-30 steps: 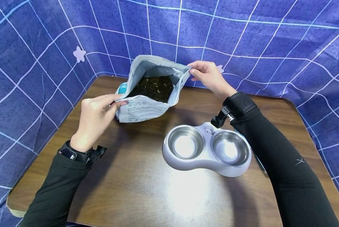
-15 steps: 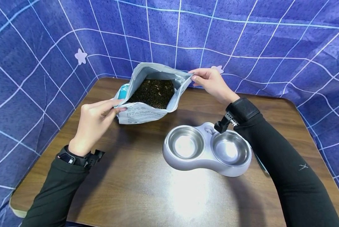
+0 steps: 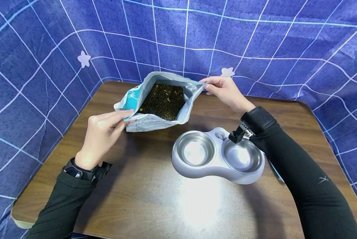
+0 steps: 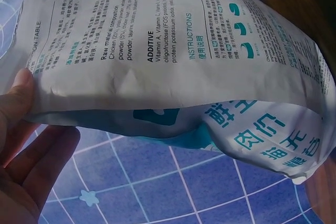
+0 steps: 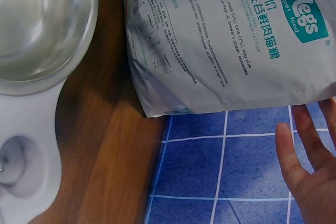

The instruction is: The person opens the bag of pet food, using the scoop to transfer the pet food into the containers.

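An opened cat food bag [image 3: 154, 124], pale grey with teal print, stands at the back left of the table in the head view. Brown kibble [image 3: 163, 101] shows deep inside its wide mouth. My left hand [image 3: 102, 134] pinches the mouth's left corner between thumb and fingers. At the opposite corner, my right hand [image 3: 227, 93] pinches the rim. The left wrist view has the printed back panel of the bag [image 4: 173, 51] close up. In the right wrist view, the "4legs pet food" logo faces the camera on the bag [image 5: 210, 77].
A pale double feeder [image 3: 217, 171] with two steel bowls sits right of centre on the wooden table [image 3: 136, 199]. Partly hidden under the right forearm lies a teal-edged object [image 3: 275, 171]. Blue gridded cloth [image 3: 256, 39] hangs behind the table.
Both hands have brought the bag's mouth down and nearer, the right hand also shifting a little right. More of the teal side panel and kibble shows. The feeder has stayed put.
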The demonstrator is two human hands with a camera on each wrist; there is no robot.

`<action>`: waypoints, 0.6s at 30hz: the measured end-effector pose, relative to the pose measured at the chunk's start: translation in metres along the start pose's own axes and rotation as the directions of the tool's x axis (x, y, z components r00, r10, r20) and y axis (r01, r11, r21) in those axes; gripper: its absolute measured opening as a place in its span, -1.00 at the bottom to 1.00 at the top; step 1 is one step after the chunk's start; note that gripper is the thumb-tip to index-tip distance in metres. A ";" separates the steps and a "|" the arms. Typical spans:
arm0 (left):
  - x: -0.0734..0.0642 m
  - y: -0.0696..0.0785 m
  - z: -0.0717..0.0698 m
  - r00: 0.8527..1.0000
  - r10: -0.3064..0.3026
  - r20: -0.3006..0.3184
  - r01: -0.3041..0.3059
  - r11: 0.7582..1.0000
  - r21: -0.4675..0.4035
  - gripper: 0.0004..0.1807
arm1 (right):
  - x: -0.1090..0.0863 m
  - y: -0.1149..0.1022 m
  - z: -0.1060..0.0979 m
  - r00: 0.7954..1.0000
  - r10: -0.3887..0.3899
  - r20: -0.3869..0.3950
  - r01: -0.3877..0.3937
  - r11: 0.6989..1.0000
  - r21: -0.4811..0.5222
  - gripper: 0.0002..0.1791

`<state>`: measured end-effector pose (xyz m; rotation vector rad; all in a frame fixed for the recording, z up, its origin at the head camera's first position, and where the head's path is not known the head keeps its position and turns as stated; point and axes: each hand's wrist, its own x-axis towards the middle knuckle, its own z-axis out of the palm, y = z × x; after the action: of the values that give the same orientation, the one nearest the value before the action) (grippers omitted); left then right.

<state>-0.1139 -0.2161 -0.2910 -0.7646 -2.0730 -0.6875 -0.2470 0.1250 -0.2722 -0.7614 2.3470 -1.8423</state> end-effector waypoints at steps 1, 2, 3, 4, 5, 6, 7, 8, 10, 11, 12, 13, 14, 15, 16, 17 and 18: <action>0.000 0.001 0.001 1.000 0.001 0.000 -0.001 1.000 -0.001 -0.65 | -0.001 0.000 0.000 1.000 -0.003 0.002 0.003 1.000 -0.002 -0.74; -0.001 0.001 0.001 1.000 0.002 -0.001 -0.002 1.000 -0.003 -0.65 | -0.001 0.001 -0.001 1.000 -0.005 0.004 0.005 1.000 -0.004 -0.74; -0.001 0.002 0.002 1.000 0.003 -0.001 -0.003 1.000 -0.003 -0.65 | -0.002 0.001 -0.001 1.000 -0.007 0.005 0.007 1.000 -0.011 -0.74; -0.002 0.003 0.002 1.000 0.004 -0.002 -0.004 1.000 -0.004 -0.65 | -0.003 0.001 -0.001 1.000 -0.011 0.007 0.011 1.000 -0.015 -0.74; -0.002 0.003 0.002 1.000 0.003 -0.002 -0.003 1.000 -0.006 -0.66 | -0.004 0.001 -0.001 1.000 -0.016 0.010 0.016 1.000 -0.023 -0.73; -0.003 0.004 0.002 1.000 0.003 -0.002 -0.003 1.000 -0.007 -0.66 | -0.005 0.002 -0.001 1.000 -0.018 0.012 0.019 0.999 -0.028 -0.73; -0.003 0.004 0.002 1.000 0.004 0.000 -0.004 1.000 -0.009 -0.66 | -0.006 0.002 -0.002 1.000 -0.020 0.013 0.020 0.999 -0.033 -0.73; -0.003 0.005 0.002 1.000 0.003 0.002 -0.003 1.000 -0.012 -0.66 | -0.007 0.003 -0.002 1.000 -0.020 0.013 0.021 0.999 -0.036 -0.73; -0.004 0.006 0.003 1.000 0.002 0.005 -0.002 1.000 -0.016 -0.65 | -0.009 0.004 -0.003 1.000 -0.023 0.016 0.023 0.999 -0.035 -0.73; -0.005 0.007 0.003 1.000 0.003 0.007 -0.003 1.000 -0.017 -0.65 | -0.010 0.004 -0.003 1.000 -0.021 0.017 0.022 0.999 -0.036 -0.73; -0.005 0.007 0.003 1.000 0.005 0.009 -0.004 1.000 -0.016 -0.64 | -0.010 0.005 -0.003 1.000 -0.018 0.019 0.018 0.999 -0.029 -0.73; -0.005 0.007 0.003 1.000 0.006 0.011 -0.006 1.000 -0.016 -0.64 | -0.011 0.006 -0.003 1.000 -0.016 0.019 0.016 1.000 -0.024 -0.73; -0.006 0.008 0.003 1.000 0.008 0.012 -0.007 1.000 -0.015 -0.64 | -0.011 0.007 -0.004 1.000 -0.017 0.021 0.017 1.000 -0.018 -0.72; -0.006 0.009 0.004 1.000 0.010 0.014 -0.010 1.000 -0.015 -0.64 | -0.012 0.008 -0.004 1.000 -0.016 0.023 0.016 1.000 -0.013 -0.72; -0.006 0.009 0.004 1.000 0.012 0.016 -0.012 1.000 -0.015 -0.64 | -0.012 0.009 -0.004 1.000 -0.015 0.024 0.015 1.000 -0.010 -0.72; -0.007 0.010 0.004 1.000 0.016 0.018 -0.015 1.000 -0.015 -0.64 | -0.013 0.009 -0.004 1.000 -0.017 0.023 0.018 1.000 -0.009 -0.72; -0.007 0.010 0.004 1.000 0.019 0.019 -0.018 1.000 -0.015 -0.63 | -0.014 0.010 -0.004 0.999 -0.021 0.024 0.022 1.000 -0.004 -0.72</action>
<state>-0.1053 -0.2082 -0.2971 -0.8009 -2.0777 -0.6889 -0.2399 0.1359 -0.2837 -0.8079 2.3381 -1.8263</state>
